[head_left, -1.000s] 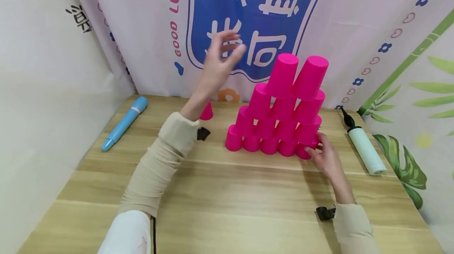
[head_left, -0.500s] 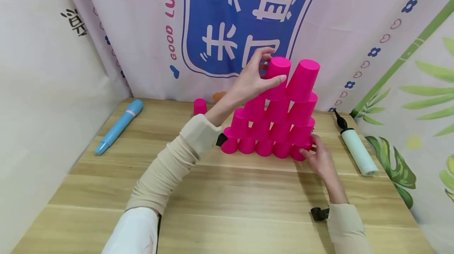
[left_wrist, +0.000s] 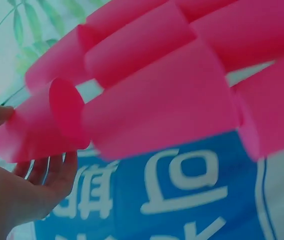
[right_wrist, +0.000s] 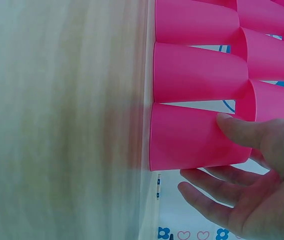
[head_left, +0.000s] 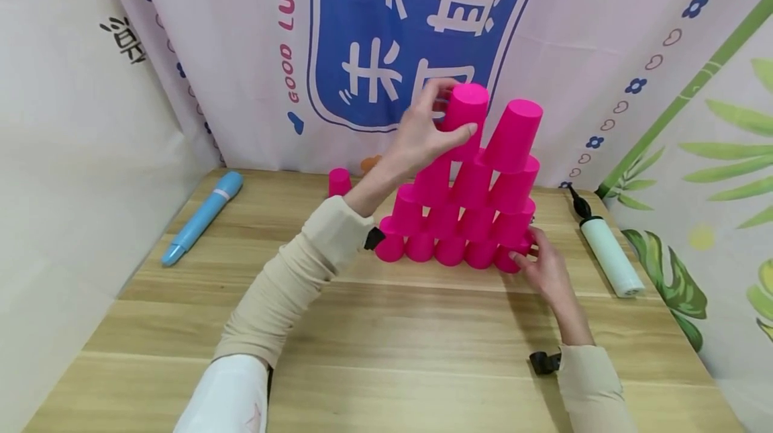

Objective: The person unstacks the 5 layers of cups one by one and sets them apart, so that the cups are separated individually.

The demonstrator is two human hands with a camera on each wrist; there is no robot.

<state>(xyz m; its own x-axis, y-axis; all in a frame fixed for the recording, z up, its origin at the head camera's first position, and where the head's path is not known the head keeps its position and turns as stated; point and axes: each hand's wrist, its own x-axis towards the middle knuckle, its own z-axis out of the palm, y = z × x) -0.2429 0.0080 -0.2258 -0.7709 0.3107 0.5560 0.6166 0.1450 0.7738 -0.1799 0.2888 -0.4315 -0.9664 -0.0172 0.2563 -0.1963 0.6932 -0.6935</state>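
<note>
While the left hand (head_left: 419, 134) holds the left-hand top cup (head_left: 468, 111), fingers curled behind it and thumb across its near side, the right hand (head_left: 546, 268) steadies the right end cup (right_wrist: 197, 137) of the bottom row.

Left grip: partly closed, wrapped about the one cup, which is mouth down, its rim showing in the left wrist view; whether that rim touches the cups below, cannot tell.

Right grip: loose, thumb on the near side of the end cup, fingers spread at its right and far sides.

Stack (head_left: 449, 252): bright pink cups, inverted, in rows of five, four and three; on these, towards the right, stands the right-hand top cup (head_left: 514, 137), with the held cup just beside it on the left.

Single pink cup (head_left: 339, 180): far left of stack, lower part hidden by the left sleeve (head_left: 290, 285).

Blue cylinder (head_left: 202, 219): far left, lying.

Pale green pump (head_left: 611, 255): right, black nozzle pointing far.

Table (head_left: 374, 352): wood-grained.

Printed cloth (head_left: 592, 17): far side, hanging.
</note>
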